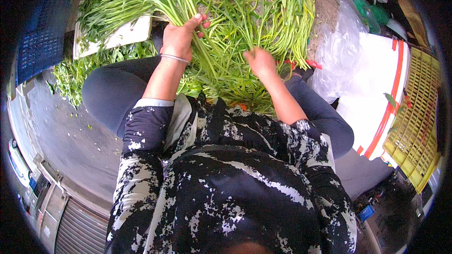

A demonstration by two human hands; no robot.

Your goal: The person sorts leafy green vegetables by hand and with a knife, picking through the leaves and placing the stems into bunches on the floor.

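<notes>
My left hand (180,37) is closed around a bunch of long-stemmed leafy greens (169,5), which look like water spinach. Its leafy tops point away from me, and the cut stems hang below my fist. To its right, my right hand (262,62) is blurred, with curled fingers over the loose pile of greens (233,51) between my knees. Whether it pinches a stem cannot be made out. Further off to the left, a neat heap of greens (109,7) lies on a white board (132,37). More long stems (295,24) are laid at the right of the pile.
A clear plastic bag (337,56) lies against a white foam box (367,113) with red tape on my right. Beyond that box leans a yellow plastic crate (413,116). A blue crate (40,51) stands at left, near leafy greens (72,81) on the pavement (84,151).
</notes>
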